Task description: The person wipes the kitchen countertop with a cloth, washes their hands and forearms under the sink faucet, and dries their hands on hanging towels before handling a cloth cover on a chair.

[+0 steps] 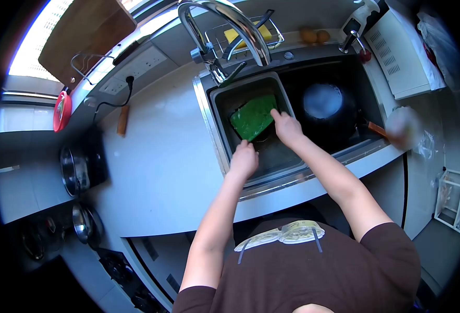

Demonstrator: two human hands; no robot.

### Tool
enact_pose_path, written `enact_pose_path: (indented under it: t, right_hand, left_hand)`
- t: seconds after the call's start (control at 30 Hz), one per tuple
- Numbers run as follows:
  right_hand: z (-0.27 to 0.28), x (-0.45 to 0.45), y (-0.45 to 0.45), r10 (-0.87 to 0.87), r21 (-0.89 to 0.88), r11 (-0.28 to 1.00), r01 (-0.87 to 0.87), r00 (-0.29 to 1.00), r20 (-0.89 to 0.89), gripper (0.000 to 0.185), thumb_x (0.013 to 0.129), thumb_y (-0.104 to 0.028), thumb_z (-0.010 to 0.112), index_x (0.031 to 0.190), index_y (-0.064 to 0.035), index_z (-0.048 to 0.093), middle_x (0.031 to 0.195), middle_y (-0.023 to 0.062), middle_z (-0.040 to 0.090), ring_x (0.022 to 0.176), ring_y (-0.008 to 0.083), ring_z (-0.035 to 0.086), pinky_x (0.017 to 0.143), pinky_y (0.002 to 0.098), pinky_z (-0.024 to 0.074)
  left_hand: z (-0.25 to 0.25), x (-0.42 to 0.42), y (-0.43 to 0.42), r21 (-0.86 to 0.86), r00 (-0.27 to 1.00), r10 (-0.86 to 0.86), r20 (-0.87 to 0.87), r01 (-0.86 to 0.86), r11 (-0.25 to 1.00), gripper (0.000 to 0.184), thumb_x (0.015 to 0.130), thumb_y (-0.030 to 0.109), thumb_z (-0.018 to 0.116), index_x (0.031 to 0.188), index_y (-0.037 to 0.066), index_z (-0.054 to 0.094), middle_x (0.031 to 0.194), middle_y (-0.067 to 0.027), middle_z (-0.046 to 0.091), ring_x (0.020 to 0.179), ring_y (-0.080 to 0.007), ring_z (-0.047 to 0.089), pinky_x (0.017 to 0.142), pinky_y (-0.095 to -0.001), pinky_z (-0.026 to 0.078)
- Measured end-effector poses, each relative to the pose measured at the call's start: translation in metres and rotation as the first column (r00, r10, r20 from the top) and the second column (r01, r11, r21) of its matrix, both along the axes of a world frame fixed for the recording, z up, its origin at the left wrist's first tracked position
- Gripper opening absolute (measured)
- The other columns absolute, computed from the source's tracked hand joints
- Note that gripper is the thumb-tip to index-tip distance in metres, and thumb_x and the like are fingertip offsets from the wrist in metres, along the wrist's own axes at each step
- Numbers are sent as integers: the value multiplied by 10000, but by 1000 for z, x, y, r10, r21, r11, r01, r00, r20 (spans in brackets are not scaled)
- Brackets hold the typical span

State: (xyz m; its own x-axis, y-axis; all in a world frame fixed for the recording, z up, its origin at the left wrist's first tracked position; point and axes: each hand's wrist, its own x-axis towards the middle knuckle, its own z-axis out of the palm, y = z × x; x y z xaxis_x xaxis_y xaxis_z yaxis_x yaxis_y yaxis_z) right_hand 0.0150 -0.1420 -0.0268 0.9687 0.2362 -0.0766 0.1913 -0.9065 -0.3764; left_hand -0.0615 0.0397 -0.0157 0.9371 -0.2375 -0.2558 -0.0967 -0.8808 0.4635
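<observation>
1. Pale counter [151,156] stretches to the left, beside a small left basin [278,159] and a darker right basin [365,78], with a tap [249,34] arching over their far side.
2. The green cloth [255,116] is over the left basin, spread between my fists and the far left corner, with whitish flecks on its face. Whether its far part rests on the basin floor, I cannot tell.
3. With my left hand [244,157] I have hold of its near corner, fingers folded in with no gap that I can see. Finger and thumb should bear down evenly there, as wet cloth, if it is wet, would slide.
4. With my right hand [288,129] I pinch the right corner, close to the divider [285,93]. The exact lie of my thumb is too small to make out.
5. Between my two grips the near edge runs fairly straight; I judge that an even pull from both sides suits it, without one fist dragging the other.
6. Any wringing or rubbing is best done low and over the left basin, so drips land there and not on the counter.
7. My right elbow needs care: that forearm crosses the near rim, and the pan [330,124] sits in the right basin, its brown handle [377,129] pointing right.
8. Small, slow wrist turns should spare me splashes.
</observation>
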Motion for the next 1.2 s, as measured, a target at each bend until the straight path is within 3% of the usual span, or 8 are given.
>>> enact_pose_path:
  t: [0.07, 0.27, 0.5, 0.63, 0.77, 0.9, 1.1, 1.2]
  right_hand:
    - [18, 8, -9, -4, 161, 986, -37, 969, 247, 167, 840, -23, 470, 988, -85, 514, 883, 169, 558, 791, 386, 597, 661, 479, 499]
    - [121, 2, -19, -30, 508, 861, -7, 997, 65, 86, 913, -57, 465, 985, -89, 499, 873, 175, 590, 786, 401, 601, 670, 441, 507]
    - [181, -16, -33, 122, 437, 874, -212, 967, 224, 114, 877, -57, 569, 979, -6, 567, 850, 160, 617, 794, 327, 628, 685, 355, 501]
    - [162, -7, -42, 298, 279, 916, -288, 954, 8, 91, 833, -57, 608, 891, 12, 612, 877, 163, 646, 828, 326, 629, 722, 368, 505]
    - [108, 19, -16, 124, 37, 992, -118, 966, -229, 118, 816, -88, 568, 890, -45, 650, 902, 159, 668, 886, 336, 641, 764, 429, 512]
    - [28, 44, 11, 107, -79, 989, -128, 969, -224, 167, 802, -29, 533, 923, -44, 647, 896, 186, 673, 884, 355, 648, 786, 430, 522]
    - [-47, 38, 27, 108, -185, 971, -150, 970, -219, 350, 816, -60, 531, 1165, -47, 552, 1258, 171, 477, 1217, 358, 434, 930, 467, 450]
    - [-43, 40, 22, 72, -142, 984, -104, 975, -212, 412, 767, -27, 566, 1179, -39, 552, 1208, 180, 519, 1154, 369, 490, 940, 433, 458]
  left_hand:
    - [34, 4, 12, -172, 990, 92, 110, -72, 982, 260, 838, 110, 568, 1024, -72, 593, 1144, -211, 555, 1019, -371, 563, 892, -403, 473]
    - [154, 0, 28, -367, 973, 176, 151, -110, 924, 226, 890, 75, 545, 1070, -45, 611, 1126, -161, 584, 945, -292, 610, 767, -325, 501]
    - [208, -21, 34, -449, 953, 240, 185, -135, 883, 164, 886, 37, 544, 975, -45, 654, 1001, -142, 630, 829, -231, 609, 672, -289, 480]
    - [185, -20, 40, -422, 973, 231, -13, -214, 881, 193, 896, 77, 532, 977, -41, 660, 987, -160, 634, 862, -255, 618, 720, -308, 493]
    - [123, 8, 36, -286, 968, 229, -103, -249, 925, 263, 883, 154, 519, 987, -38, 666, 1001, -187, 639, 937, -310, 619, 828, -361, 494]
    - [36, 50, 28, -97, 951, 219, -217, -244, 965, 327, 804, 173, 531, 996, -56, 664, 1078, -252, 611, 1027, -375, 585, 908, -409, 463]
    - [-32, 71, 10, 22, 868, 154, -473, -163, 986, 371, 772, 170, 548, 976, -129, 631, 1147, -346, 535, 1078, -411, 552, 968, -406, 431]
    - [-44, 65, 12, 57, 937, 138, -322, -126, 990, 381, 772, 150, 553, 1030, -124, 612, 1162, -306, 547, 1101, -395, 546, 981, -403, 426]
